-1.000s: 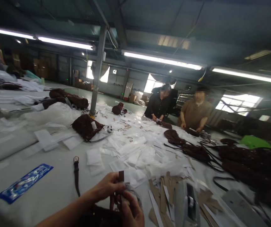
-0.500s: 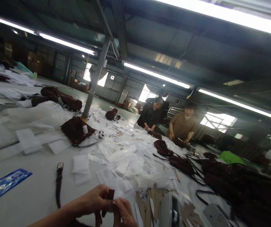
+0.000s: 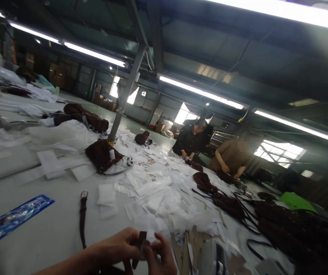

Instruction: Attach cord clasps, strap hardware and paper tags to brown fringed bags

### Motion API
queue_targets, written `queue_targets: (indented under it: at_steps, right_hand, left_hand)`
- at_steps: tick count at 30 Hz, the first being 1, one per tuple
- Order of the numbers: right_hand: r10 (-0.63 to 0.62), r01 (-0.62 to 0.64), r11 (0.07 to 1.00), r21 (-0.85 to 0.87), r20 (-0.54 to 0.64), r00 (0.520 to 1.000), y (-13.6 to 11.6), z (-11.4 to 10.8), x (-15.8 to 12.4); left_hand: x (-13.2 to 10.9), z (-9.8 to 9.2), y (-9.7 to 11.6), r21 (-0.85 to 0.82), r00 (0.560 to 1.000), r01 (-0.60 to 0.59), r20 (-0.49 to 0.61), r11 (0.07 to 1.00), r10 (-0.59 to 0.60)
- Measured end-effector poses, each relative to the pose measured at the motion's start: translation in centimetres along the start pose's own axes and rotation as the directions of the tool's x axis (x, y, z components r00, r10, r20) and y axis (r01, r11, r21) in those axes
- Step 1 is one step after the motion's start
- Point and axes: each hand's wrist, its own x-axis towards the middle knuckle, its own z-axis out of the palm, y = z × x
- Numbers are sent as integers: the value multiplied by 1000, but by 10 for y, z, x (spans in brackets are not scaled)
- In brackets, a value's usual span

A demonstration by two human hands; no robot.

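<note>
At the bottom of the head view my left hand [image 3: 125, 246] is closed around a dark brown strap [image 3: 143, 236], whose squared end sticks up past the fingers. My right hand [image 3: 162, 256] meets it from the right, thumb and fingers closed on the strap just below that end, with one finger raised. More of the brown strap hangs beneath both hands, partly hidden by them. Left of my hands a brown strap with a metal buckle [image 3: 83, 214] lies on the pale table [image 3: 63, 229], its lower end hidden behind my forearm.
A blue printed packet [image 3: 17, 217] lies at left. White paper sheets [image 3: 152, 198] cover the middle, with grey-brown strips [image 3: 189, 248] right of my hands. Brown bags [image 3: 102, 154] and a dark brown pile [image 3: 296, 229] stand around. Two people [image 3: 192, 139] work across the table.
The view has swung left, so the scene sits further right. My hands stay together at the strap; a finger of my right hand has lifted. One person across the table leans lower.
</note>
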Motion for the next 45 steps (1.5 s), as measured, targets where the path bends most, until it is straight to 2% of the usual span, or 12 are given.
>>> queue_targets:
  at_steps: [2, 6, 13, 17, 21, 25, 27, 31, 34, 38, 42, 45]
  right_hand:
    - [-67, 67, 998, -20, 37, 997, 3, -2, -4]
    - [-310, 323, 941, -98, 126, 942, 11, -6, -10]
    - [-360, 355, 914, -197, 10, 933, 21, -10, -17]
    - [-479, 495, 856, -151, 130, 868, 24, -10, -17]
    - [-477, 532, 837, -125, 308, 823, 14, -20, -8]
    - [-273, 338, 940, -41, 502, 820, -18, -33, 23]
    - [-189, 230, 973, 1, 575, 796, -36, -38, 48]
    - [-41, 26, 999, 33, 633, 773, -53, -44, 96]
    - [18, -46, 998, 33, 589, 808, -44, -49, 110]
    - [167, -197, 980, 28, 420, 892, -9, -60, 97]
    - [297, -321, 946, 42, 281, 912, 26, -74, 60]
    - [353, -357, 934, -6, 159, 922, 49, -77, 18]
  left_hand:
    - [-1, 0, -4, -63, 1000, 8, -2, 998, -8]
    - [0, 0, -8, -93, 1000, 25, -12, 995, -26]
    - [10, -1, -15, -168, 997, 70, -16, 983, -74]
    - [12, -6, -28, -202, 993, 102, -38, 974, -112]
    - [12, -11, -28, -162, 990, 132, -27, 978, -139]
    - [25, -21, -8, -97, 983, 185, 0, 978, -186]
    - [38, -29, 5, -99, 977, 211, -2, 972, -213]
    - [67, -41, 21, -124, 958, 283, -23, 951, -287]
    - [79, -45, 19, -160, 941, 323, -48, 933, -334]
    - [76, -50, 1, -206, 926, 341, -98, 917, -366]
    - [68, -52, -17, -188, 915, 333, -172, 924, -365]
    - [65, -55, -23, -102, 901, 362, -219, 927, -376]
